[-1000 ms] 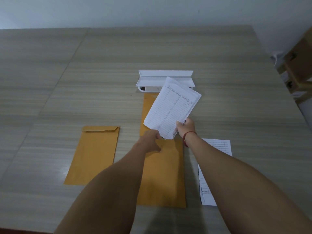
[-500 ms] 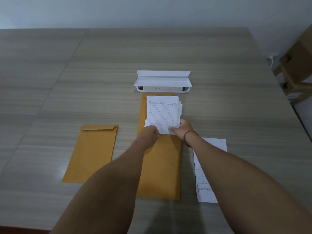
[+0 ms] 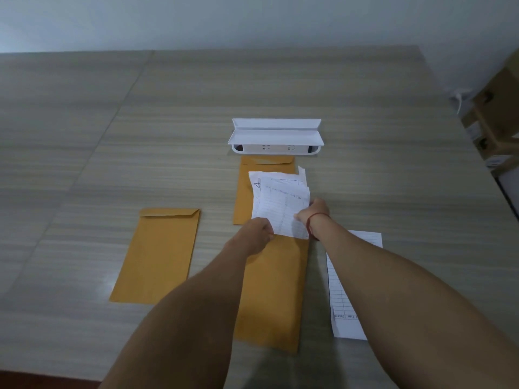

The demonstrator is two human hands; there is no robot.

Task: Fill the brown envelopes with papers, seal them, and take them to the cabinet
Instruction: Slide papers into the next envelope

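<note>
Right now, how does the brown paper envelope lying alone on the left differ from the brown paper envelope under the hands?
The left brown paper envelope lies untouched, flap folded down; the centre brown paper envelope is open at its far end, where the left hand holds it. Nothing sticks out of the left one; white printed papers, gripped by the right hand, jut from the centre one. Both lie flat on the wooden table, same colour.

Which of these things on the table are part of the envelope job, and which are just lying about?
In the job: papers in the right hand; middle envelope, its mouth held by the left hand; left envelope; far envelope; loose sheet.
Lying about: white socket box; cardboard boxes.
</note>
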